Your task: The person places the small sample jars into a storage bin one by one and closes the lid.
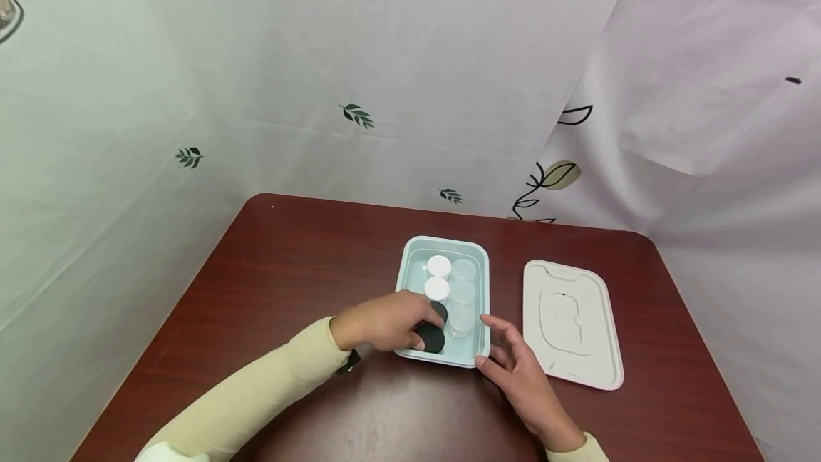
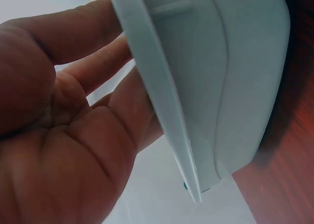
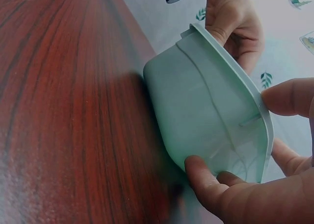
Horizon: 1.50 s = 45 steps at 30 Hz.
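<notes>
A pale blue plastic container (image 1: 485, 305) sits on the table with small round tubs inside. Two black round lids lie at its front left; my left hand (image 1: 391, 321) reaches over the rim and pinches the front black lid (image 1: 431, 339) between thumb and fingers. Just behind is the other black lid (image 1: 439, 312), partly covered by the fingers. Two white lids (image 1: 438, 288) are farther back, and clear tubs (image 1: 462, 319) stand along the right side. My right hand (image 1: 516, 373) holds the container's front right corner; in the right wrist view its fingers (image 3: 201, 177) touch the outer wall and rim.
A white rectangular lid (image 1: 571, 323) lies on the brown table (image 1: 308, 262), right of the container. Pale printed sheeting (image 1: 417, 91) hangs behind the table and at both sides.
</notes>
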Motion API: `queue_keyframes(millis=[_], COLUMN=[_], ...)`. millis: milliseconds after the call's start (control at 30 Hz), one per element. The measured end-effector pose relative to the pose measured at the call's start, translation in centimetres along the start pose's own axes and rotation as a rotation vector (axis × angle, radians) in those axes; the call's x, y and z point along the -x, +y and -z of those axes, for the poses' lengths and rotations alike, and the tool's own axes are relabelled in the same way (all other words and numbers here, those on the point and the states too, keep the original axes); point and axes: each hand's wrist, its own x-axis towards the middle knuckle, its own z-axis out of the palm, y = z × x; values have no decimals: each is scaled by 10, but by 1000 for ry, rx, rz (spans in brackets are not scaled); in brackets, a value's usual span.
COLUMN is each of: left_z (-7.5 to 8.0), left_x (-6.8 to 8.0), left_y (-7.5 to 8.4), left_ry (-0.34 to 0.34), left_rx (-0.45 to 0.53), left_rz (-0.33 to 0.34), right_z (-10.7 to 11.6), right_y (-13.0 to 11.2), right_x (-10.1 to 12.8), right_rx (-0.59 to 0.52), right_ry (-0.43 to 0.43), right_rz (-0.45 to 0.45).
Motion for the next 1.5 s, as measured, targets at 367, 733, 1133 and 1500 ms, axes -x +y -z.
queue_keyframes(millis=[367, 733, 1133, 1500], left_z=[-9, -14, -16, -11], left_x=[-6, -5, 5, 16], left_y=[9, 12, 12, 8], left_ry=[-2, 105, 151, 280], left_rx=[-120, -279, -207, -129], left_rz=[74, 54, 101, 38], right_z=[0, -1, -1, 0], right_y=[0, -1, -1, -1], right_x=[1, 2, 3, 1], right_rx=[1, 15, 22, 49], right_ry=[-6, 10, 7, -9], right_rz=[9, 16, 22, 35])
